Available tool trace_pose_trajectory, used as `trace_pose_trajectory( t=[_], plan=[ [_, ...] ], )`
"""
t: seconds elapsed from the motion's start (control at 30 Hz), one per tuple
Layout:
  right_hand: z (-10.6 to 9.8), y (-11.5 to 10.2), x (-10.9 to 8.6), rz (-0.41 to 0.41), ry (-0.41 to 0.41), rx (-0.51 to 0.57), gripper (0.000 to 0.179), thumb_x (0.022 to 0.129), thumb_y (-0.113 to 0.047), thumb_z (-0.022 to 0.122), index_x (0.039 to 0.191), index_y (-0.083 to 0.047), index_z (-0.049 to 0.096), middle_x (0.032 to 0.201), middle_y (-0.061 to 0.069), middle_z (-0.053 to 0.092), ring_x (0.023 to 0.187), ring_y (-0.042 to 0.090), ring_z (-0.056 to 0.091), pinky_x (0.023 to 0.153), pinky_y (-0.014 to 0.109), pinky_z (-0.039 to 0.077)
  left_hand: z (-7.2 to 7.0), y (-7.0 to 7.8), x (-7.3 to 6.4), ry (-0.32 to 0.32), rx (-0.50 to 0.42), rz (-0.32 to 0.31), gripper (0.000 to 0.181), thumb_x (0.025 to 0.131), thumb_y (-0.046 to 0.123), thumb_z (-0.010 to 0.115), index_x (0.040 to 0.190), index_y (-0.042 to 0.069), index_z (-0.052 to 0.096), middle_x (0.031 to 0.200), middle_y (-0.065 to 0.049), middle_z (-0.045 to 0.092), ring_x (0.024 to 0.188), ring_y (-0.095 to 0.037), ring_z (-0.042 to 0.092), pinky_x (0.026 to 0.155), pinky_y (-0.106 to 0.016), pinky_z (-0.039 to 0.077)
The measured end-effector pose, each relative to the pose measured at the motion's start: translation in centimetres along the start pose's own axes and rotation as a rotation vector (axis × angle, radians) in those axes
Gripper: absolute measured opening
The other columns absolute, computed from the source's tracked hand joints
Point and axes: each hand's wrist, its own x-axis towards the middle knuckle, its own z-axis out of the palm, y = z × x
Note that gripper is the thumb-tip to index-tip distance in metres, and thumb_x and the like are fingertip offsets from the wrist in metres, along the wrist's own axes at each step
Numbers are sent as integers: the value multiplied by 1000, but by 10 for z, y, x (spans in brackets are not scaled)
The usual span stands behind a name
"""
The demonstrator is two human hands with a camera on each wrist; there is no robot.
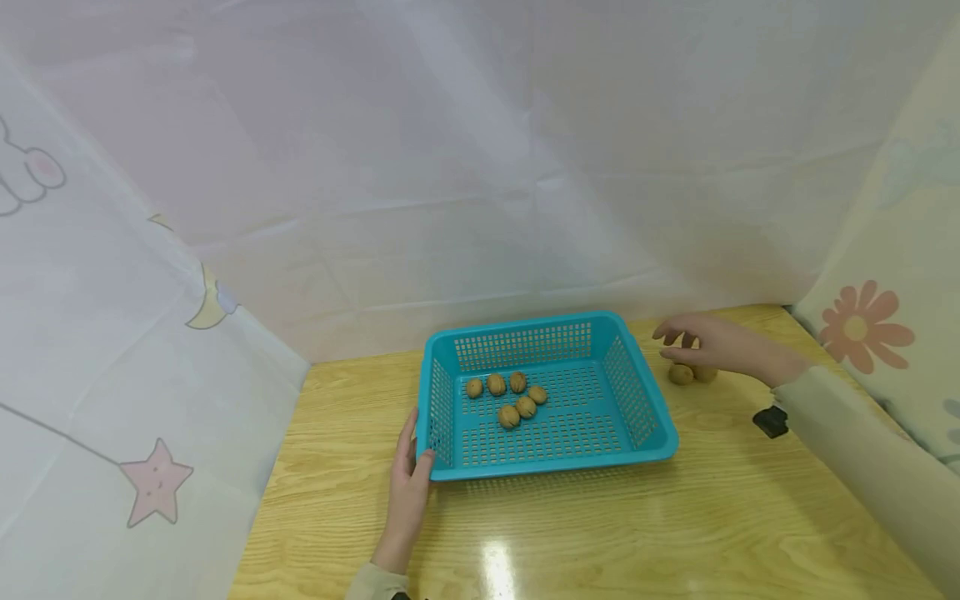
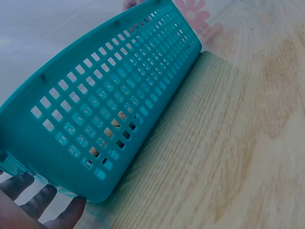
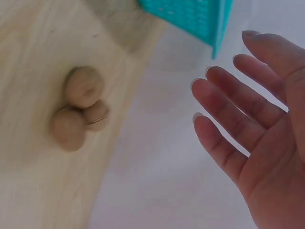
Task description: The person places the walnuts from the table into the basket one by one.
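Observation:
A turquoise plastic basket (image 1: 555, 467) with slotted walls stands on the wooden table, several walnuts (image 1: 508, 416) lying on its left half inside. My left hand (image 1: 408, 492) holds the basket's front left corner, thumb at the rim and fingers along the outer left side; its fingers (image 2: 40, 200) touch the end wall. To the right of the basket, my right hand (image 1: 716, 343) hovers with fingers slightly bent and apart, holding nothing. Beneath it, walnuts (image 1: 680, 374) rest on the table, partly hidden by the hand. Three walnuts (image 3: 84, 87) show clustered in the right wrist view.
Pale printed cloth (image 1: 465, 167) hangs behind the table (image 1: 337, 467) and along both sides. A flower (image 1: 867, 327) is printed on the right cloth and a star (image 1: 156, 483) on the left. A black strap piece (image 1: 771, 422) sits at the right wrist.

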Motion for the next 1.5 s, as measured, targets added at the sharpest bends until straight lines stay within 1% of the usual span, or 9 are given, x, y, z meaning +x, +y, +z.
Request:
trace_pose_trajectory(
  t=[0.2, 0.3, 0.47, 0.63, 0.8, 0.93, 1.07, 1.2, 1.5],
  plan=[
    [12, 37, -18, 30, 10, -63, 29, 100, -19, 70, 125, -3, 70, 107, 1, 72, 91, 17, 66, 74, 37, 56, -1, 1, 0, -3, 13, 5, 68, 104, 4, 43, 167, 21, 25, 157, -25, 44, 141, -41, 48, 104, -36, 50],
    [21, 55, -27, 42, 16, -82, 28, 99, -17, 71, 123, -1, 70, 108, 4, 72, 91, 18, 66, 74, 38, 57, -1, 0, 1, -2, 25, 8, 68, 103, 4, 43, 167, 19, 24, 156, -25, 45, 140, -42, 49, 104, -37, 50],
    [30, 71, -39, 69, 38, -87, 29, 98, -16, 72, 122, 0, 70, 113, 12, 69, 89, 20, 65, 73, 39, 56, 0, -1, 0, 4, 32, 8, 69, 103, 3, 44, 167, 20, 26, 155, -26, 46, 139, -43, 50, 105, -41, 51],
    [39, 82, -43, 104, 48, -91, 32, 100, -22, 71, 125, -2, 71, 115, 16, 66, 92, 23, 65, 76, 44, 56, -1, 0, 0, 1, 31, 7, 68, 103, 3, 44, 167, 18, 25, 154, -26, 47, 138, -42, 50, 103, -39, 52],
    [45, 91, -41, 117, 52, -66, 34, 101, -25, 69, 126, -2, 70, 116, 17, 65, 94, 27, 65, 76, 47, 56, -1, 0, -1, -2, 24, 9, 69, 103, 3, 44, 167, 20, 25, 153, -25, 48, 138, -42, 51, 102, -38, 53],
    [50, 99, -37, 137, 30, -14, 36, 102, -22, 68, 128, 3, 68, 113, 13, 68, 93, 22, 64, 74, 40, 56, -1, -1, 0, -7, 22, 17, 70, 103, 2, 44, 167, 22, 25, 154, -25, 47, 138, -43, 50, 104, -45, 53],
    [54, 107, -35, 169, -4, 36, 38, 102, -19, 67, 129, 7, 65, 108, 7, 70, 86, 15, 61, 68, 32, 53, 0, 0, 0, -12, 8, 5, 71, 102, 3, 45, 167, 25, 26, 155, -24, 47, 138, -43, 50, 103, -46, 53],
    [55, 107, -34, 167, -6, 25, 39, 101, -20, 68, 128, 8, 65, 106, 6, 70, 83, 13, 59, 67, 32, 52, 0, 1, 0, -8, 15, 1, 71, 102, 3, 44, 167, 27, 26, 152, -23, 49, 137, -41, 52, 103, -43, 53],
    [50, 99, -38, 137, 16, -15, 41, 99, -19, 71, 128, 8, 62, 106, 8, 68, 85, 16, 61, 67, 33, 52, 0, 1, 0, -2, 36, 11, 70, 102, 3, 44, 167, 22, 25, 152, -25, 49, 137, -42, 51, 105, -46, 51]
  ],
)
